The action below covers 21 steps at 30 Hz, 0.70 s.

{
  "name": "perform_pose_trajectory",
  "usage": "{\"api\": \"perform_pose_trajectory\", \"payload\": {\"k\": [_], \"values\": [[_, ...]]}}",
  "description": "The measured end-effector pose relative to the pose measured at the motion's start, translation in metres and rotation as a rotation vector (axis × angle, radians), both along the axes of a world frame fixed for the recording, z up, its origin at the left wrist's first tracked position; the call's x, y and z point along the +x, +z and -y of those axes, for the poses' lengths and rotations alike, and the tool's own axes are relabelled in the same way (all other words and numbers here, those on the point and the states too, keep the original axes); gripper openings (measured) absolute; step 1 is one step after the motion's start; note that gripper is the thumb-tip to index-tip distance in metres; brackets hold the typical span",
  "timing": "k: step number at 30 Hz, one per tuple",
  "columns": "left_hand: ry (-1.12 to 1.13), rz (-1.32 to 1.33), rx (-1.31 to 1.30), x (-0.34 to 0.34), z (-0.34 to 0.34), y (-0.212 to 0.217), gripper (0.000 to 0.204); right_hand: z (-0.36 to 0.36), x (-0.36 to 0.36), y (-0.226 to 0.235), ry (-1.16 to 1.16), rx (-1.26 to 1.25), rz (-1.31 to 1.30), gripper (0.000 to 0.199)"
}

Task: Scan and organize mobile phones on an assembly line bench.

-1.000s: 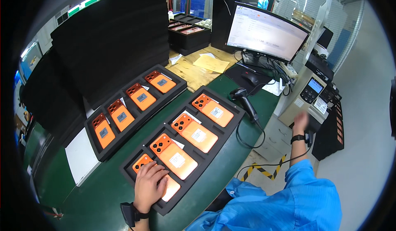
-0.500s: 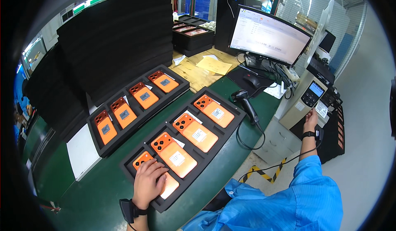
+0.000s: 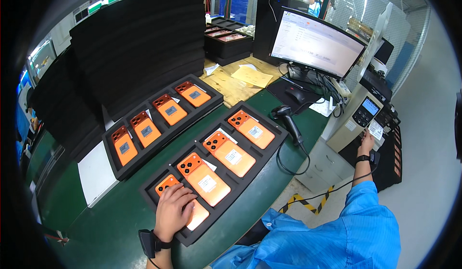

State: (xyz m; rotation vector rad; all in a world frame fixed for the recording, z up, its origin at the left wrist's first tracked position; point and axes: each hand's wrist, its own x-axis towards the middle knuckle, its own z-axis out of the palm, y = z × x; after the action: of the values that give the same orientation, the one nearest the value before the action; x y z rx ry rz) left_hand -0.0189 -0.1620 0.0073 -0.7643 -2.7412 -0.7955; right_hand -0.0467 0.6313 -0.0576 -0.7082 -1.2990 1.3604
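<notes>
My left hand (image 3: 175, 206) lies over the nearest orange phone (image 3: 198, 216) in the front black foam tray (image 3: 181, 168), its fingers draped across the phone's back and partly hiding it. Beside it in the same tray lie more orange phones, camera side up, each with a white label on its back; one is this phone (image 3: 217, 192). Far to the right, my right hand (image 3: 366, 144) pinches a white printed label (image 3: 376, 130) at the front of a beige label printer (image 3: 353, 122) with a small lit screen.
Behind the front tray, a second foam tray (image 3: 166, 132) holds orange phones with grey labels. A handheld barcode scanner (image 3: 290, 127) and its looped cable lie right of the trays. A monitor (image 3: 317, 43), a mouse (image 3: 296, 94) and stacked black foam (image 3: 137, 43) stand farther back.
My right hand has drawn slightly down and away from the printer screen, and more of the white label shows above its fingers. My left hand stays on the phone.
</notes>
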Motion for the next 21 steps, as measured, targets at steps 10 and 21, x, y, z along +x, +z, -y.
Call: {"api": "perform_pose_trajectory", "payload": {"k": [10,21], "values": [[-0.007,0.021,0.010,0.000,0.001,-0.001,0.018,-0.048,0.022,-0.028,-0.222,0.352,0.265,0.027],[0.024,-0.093,0.104,-0.004,0.011,-0.019,0.011,0.024,0.058,-0.061,-0.017,0.206,0.312,0.025]]}}
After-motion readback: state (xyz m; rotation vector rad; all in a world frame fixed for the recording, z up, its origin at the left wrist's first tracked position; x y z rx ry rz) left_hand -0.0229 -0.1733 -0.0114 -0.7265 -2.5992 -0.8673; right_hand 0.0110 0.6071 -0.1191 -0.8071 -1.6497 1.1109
